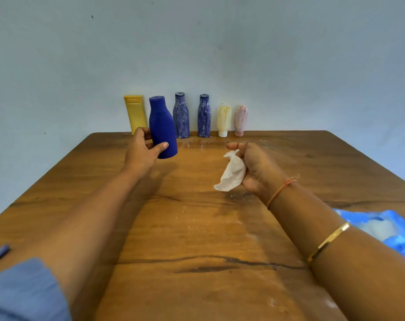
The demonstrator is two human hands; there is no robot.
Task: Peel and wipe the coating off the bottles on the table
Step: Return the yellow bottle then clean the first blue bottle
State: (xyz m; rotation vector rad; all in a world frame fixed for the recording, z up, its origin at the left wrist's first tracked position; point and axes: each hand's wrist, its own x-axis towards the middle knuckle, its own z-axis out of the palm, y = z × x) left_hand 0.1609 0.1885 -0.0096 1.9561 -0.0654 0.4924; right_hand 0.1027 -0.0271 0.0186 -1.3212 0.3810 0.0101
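head view: left grip (140,150) curls round blue bottle (162,121), right grip (254,167) clutches white wipe (232,174).

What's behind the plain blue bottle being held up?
A yellow tube and a streaked blue bottle stand by the wall, either side of it. The left hand and held bottle cover the tube's lower corner; anything directly behind is hidden.

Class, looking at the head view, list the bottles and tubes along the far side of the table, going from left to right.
Yellow tube → plain dark blue bottle, gripped by the left hand → first white-streaked blue bottle → second white-streaked blue bottle → pale yellow tube → pink tube.
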